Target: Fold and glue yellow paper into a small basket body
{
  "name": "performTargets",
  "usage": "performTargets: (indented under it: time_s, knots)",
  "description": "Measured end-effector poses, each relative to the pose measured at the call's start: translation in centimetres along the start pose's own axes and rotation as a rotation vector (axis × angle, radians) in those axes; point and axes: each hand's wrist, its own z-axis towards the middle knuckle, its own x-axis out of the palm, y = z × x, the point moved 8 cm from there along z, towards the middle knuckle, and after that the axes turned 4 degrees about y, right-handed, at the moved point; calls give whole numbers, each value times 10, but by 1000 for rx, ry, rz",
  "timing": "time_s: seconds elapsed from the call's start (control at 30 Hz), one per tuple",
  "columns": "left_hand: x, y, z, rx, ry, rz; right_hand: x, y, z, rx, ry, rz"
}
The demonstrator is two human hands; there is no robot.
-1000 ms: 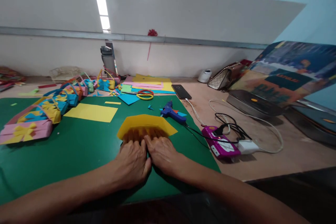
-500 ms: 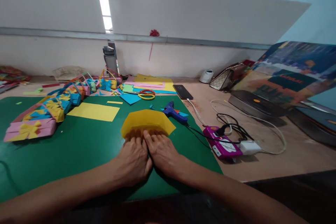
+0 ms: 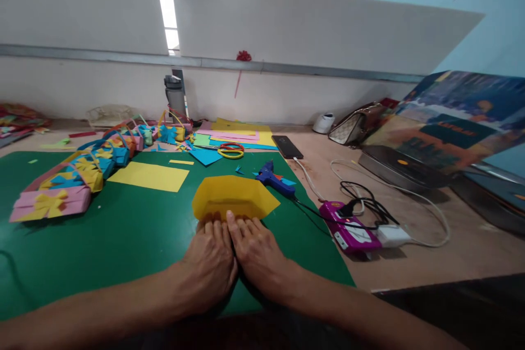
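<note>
A yellow sheet of paper (image 3: 232, 194) with angled corners stands partly raised off the green cutting mat (image 3: 139, 240). At its near edge my left hand (image 3: 211, 254) is closed, fingers curled over the paper. Right beside it, my right hand (image 3: 258, 243) grips the same edge, its thumb lying near the middle. The fingertips and the paper's folded near part are hidden behind the knuckles. A blue glue gun (image 3: 274, 179) lies just right of the sheet. To the left is a flat yellow paper rectangle (image 3: 150, 176).
Small paper baskets with bows (image 3: 51, 202) line the left. Scissors (image 3: 231, 150) and coloured sheets (image 3: 241, 134) lie at the back, near a phone (image 3: 287, 146) and a bottle (image 3: 175, 97). A purple power strip (image 3: 348, 227) with cables sits at right.
The camera view has shifted slightly, moving the scene a little down and right. Both hands stay on the near edge, and slightly more of the yellow paper's face shows.
</note>
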Motion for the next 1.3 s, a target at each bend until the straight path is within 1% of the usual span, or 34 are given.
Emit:
performTargets:
  time_s: [0.1,0.17,0.23,0.3,0.37,0.4,0.47,0.53,0.6,0.67,0.73,0.77,0.83,0.87,0.9,0.93,0.97,1.0,1.03,1.07,1.13,1.17,1.23,1.3]
  knots:
    - [3,0,-6,-56,42,-25,-4,1,-4,-10,-34,-3]
    - [6,0,-10,-89,56,-46,-8,0,-6,-32,-71,49]
    - [9,0,-13,-108,57,-71,-15,-1,-9,-78,-150,168]
    - [9,-1,-17,-97,26,-99,-24,-6,-12,-103,-270,333]
    - [4,-4,-19,-27,-47,-144,-31,-19,-14,-57,-362,511]
    - [0,-5,-20,22,-92,-173,-32,-26,-13,-7,-377,602]
    - [-8,-8,-22,113,-173,-235,-29,-40,-10,111,-332,800]
    - [-14,-7,-23,165,-224,-282,-24,-48,-6,212,-257,995]
    - [-17,-7,-23,191,-258,-312,-22,-50,-5,266,-208,1131]
    - [-19,-5,-22,205,-285,-352,-26,-51,-6,272,-224,1171]
    - [-20,-2,-22,213,-317,-406,-34,-56,-11,263,-302,1146]
    - [-21,0,-22,216,-334,-432,-40,-64,-15,265,-371,1131]
    - [-22,5,-20,218,-365,-470,-55,-87,-24,299,-540,1082]
    - [-22,7,-19,217,-373,-478,-63,-103,-30,342,-631,1028]
    - [-22,10,-18,213,-379,-479,-72,-119,-34,401,-705,909]
    - [-22,12,-17,204,-380,-474,-80,-131,-35,441,-721,728]
    - [-21,14,-16,194,-382,-464,-88,-138,-33,439,-713,542]
    - [-21,16,-15,187,-383,-452,-93,-142,-28,413,-673,367]
    - [-20,17,-14,183,-383,-440,-93,-143,-23,391,-609,205]
    - [-20,17,-14,183,-382,-430,-91,-145,-18,397,-548,88]
    - [-19,16,-13,197,-379,-418,-79,-138,-9,314,-414,-17]
    - [-19,15,-13,203,-379,-414,-74,-131,-7,264,-383,-29]
    - [-18,15,-13,206,-376,-408,-71,-118,-7,166,-395,-35]
    - [-17,15,-12,210,-364,-406,-76,-106,-11,91,-468,-61]
